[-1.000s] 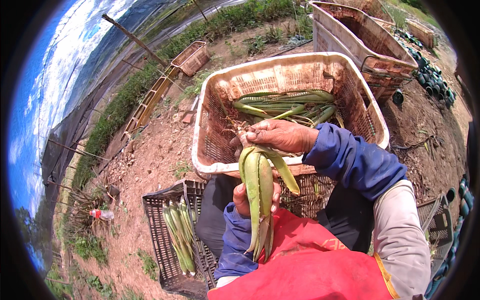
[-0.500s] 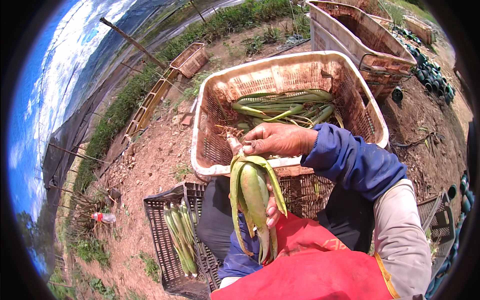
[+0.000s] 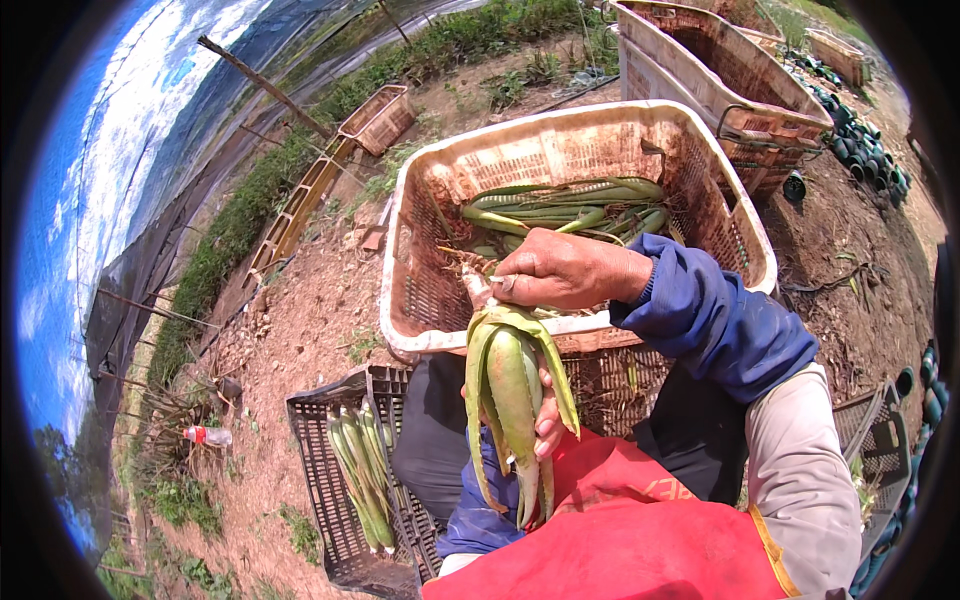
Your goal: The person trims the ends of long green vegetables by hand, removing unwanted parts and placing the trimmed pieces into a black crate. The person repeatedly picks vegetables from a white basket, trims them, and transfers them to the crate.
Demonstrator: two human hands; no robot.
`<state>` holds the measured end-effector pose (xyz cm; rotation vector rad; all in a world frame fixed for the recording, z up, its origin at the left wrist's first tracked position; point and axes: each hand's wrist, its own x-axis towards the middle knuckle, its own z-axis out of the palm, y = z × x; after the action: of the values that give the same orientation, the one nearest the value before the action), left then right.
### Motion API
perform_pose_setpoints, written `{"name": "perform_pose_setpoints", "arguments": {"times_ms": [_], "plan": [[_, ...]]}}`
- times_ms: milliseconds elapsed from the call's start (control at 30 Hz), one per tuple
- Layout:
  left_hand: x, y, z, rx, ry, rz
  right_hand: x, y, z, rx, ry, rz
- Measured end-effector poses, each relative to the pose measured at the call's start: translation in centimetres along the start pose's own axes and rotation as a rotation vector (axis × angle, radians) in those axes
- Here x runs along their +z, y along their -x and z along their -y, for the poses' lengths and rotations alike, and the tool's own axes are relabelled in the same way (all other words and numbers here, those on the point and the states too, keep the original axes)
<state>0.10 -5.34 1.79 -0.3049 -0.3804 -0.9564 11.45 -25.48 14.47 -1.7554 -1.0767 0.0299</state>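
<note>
A thick-leaved, aloe-like plant [image 3: 512,378] is held root end away from me, its outer leaves drooping toward my lap. My left hand [image 3: 548,418] is wrapped round its leaves from behind, so only some fingers show. My right hand [image 3: 565,268] is closed, thumb and finger pinched against the pale stem [image 3: 476,288] just below the brown roots [image 3: 462,258]. A small whitish bit shows at those fingertips, too small to name. Just beyond is a dirty white plastic crate [image 3: 420,175] with several long green leafy plants [image 3: 570,207] lying in it.
A black crate [image 3: 345,560] with trimmed green stalks [image 3: 360,475] stands at my left. Stacked dirty crates [image 3: 715,85] are at the back right, near dark green pots [image 3: 850,140]. A plastic bottle [image 3: 207,436] lies on bare soil. A red apron [image 3: 640,545] covers my lap.
My right hand has shifted slightly to the right and turned at the wrist, its knuckles now more upward. The plant has moved a little to the right with it.
</note>
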Motion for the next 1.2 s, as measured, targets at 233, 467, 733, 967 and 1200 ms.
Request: {"name": "perform_pose_setpoints", "arguments": {"times_ms": [233,467,733,967,1200], "plan": [[0.0,-0.1,-0.5,-0.037,-0.032,0.020,-0.8,-0.1,0.6,0.268,-0.199,0.106],[0.4,-1.0,-0.9,-0.114,-0.088,0.029,-1.3,0.1,0.6,0.355,-0.386,0.143],[0.7,-1.8,-1.1,-0.113,-0.246,-0.008,-1.8,0.1,0.6,0.167,0.028,0.097],[1.0,-1.9,-1.5,-0.103,-0.300,-0.007,-1.0,0.1,0.4,0.031,0.162,-0.039],[1.3,-1.8,-0.9,-0.092,-0.292,-0.022,0.6,-0.1,-1.2,0.167,-0.058,-0.026]]}}
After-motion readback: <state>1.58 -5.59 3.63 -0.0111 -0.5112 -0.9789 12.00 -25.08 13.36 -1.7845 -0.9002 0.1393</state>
